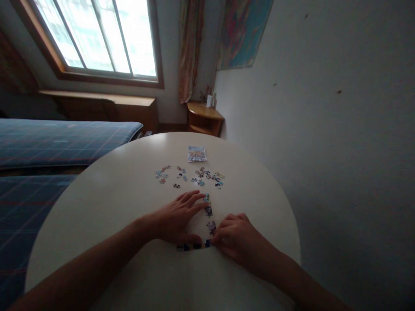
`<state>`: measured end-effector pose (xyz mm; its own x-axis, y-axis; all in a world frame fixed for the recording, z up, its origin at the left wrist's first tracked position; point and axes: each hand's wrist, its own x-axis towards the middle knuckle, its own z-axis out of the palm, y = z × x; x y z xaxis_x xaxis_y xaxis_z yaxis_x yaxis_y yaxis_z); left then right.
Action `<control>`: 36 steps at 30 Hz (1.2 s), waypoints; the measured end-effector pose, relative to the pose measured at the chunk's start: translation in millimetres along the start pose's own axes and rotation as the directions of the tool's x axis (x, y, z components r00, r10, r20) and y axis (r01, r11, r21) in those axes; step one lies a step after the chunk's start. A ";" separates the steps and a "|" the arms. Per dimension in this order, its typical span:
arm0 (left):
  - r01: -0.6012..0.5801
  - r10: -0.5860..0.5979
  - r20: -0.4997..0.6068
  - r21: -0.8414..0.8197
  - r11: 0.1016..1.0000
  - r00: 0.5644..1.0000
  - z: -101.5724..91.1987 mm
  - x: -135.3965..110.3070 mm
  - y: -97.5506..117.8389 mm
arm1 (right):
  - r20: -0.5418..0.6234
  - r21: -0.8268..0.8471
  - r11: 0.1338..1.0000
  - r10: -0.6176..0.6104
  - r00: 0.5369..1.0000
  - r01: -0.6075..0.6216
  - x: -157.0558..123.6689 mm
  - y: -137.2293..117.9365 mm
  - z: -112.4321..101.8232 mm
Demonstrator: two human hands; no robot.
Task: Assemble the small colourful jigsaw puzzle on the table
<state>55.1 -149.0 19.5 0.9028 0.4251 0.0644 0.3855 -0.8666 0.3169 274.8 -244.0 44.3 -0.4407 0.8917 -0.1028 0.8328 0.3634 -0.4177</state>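
Head view. A round white table (97,194) carries the parts of a jigsaw puzzle, partly joined; its far edge and its left and right edges are in view. The left hand (178,218) is spread palm down over the middle of the table, released, with the fingers apart and nothing grasped. Its foremost fingertips overlap the left side of an upright strip (208,209) of joined pieces, which runs toward the far edge; its thumb reaches to a horizontal row (196,246) of joined pieces, darker in colour, which lies nearer the wearer. The right hand (236,237) is half curled, thumb and forefinger brought together at the right end of this row, just beside a purple-toned section (211,227); whether a piece is pinched between them cannot be told. The purple-toned section lies between strip and row, with a small gap on the strip side.

Loose pieces lie beyond the hands, toward the far edge, in a left group (161,175), a small middle group (184,177) and a denser right group (207,173); a dark piece (177,185) lies on the near side of the middle group. Nearest the far edge rests a printed picture sheet (196,154). Beyond the table's left edge is a plaid-covered bed (58,142); beyond its far edge, a wooden corner shelf (205,111).
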 end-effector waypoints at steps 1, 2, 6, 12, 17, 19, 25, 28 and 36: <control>-0.001 0.001 0.000 0.001 1.000 1.000 0.4 -0.2 -0.3 | 0.013 -0.021 1.000 0.005 1.000 -0.005 0.4 -1.4 -0.4; -0.001 0.001 0.002 0.004 1.000 1.000 0.8 -0.3 -0.4 | 0.026 -0.046 0.999 0.006 1.000 -0.004 0.6 -3.0 -0.9; -0.003 0.003 0.011 0.018 1.000 1.000 0.0 -0.3 0.7 | 0.054 -0.097 0.995 -0.015 0.998 0.020 0.0 -10.5 -8.0; 0.071 -0.068 -0.114 0.025 0.997 0.991 -15.5 -1.4 -14.9 | -0.115 -0.005 0.998 0.067 0.991 -0.068 20.0 -2.3 -40.4; 0.346 -0.304 -0.299 0.096 0.933 0.904 -28.2 -13.1 -59.9 | -0.261 -0.127 0.970 0.169 0.950 -0.207 72.1 43.2 -60.2; 0.411 -0.362 -0.330 0.090 0.907 0.872 -29.3 -18.5 -76.7 | -0.278 -0.154 0.952 0.214 0.937 -0.263 95.1 65.2 -60.4; 0.501 -0.427 -0.381 0.116 0.858 0.820 -23.5 -24.4 -99.9 | -0.411 -0.110 0.947 0.234 0.881 -0.303 135.5 99.9 -30.3; 0.583 -0.515 -0.371 0.093 0.807 0.772 -14.7 -21.6 -103.1 | -0.358 -0.114 0.976 0.134 0.924 -0.186 137.6 100.3 -13.2; 0.555 -0.528 -0.268 0.031 0.831 0.806 0.8 -12.1 -110.1 | -0.225 -0.168 0.986 -0.034 0.974 -0.005 140.6 97.2 -10.1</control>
<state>1.9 -58.9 -16.9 0.4732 0.8701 0.1381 0.8271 -0.4927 0.2703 297.2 -80.7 -1.7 -0.3818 0.9168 0.1175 0.8792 0.3994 -0.2598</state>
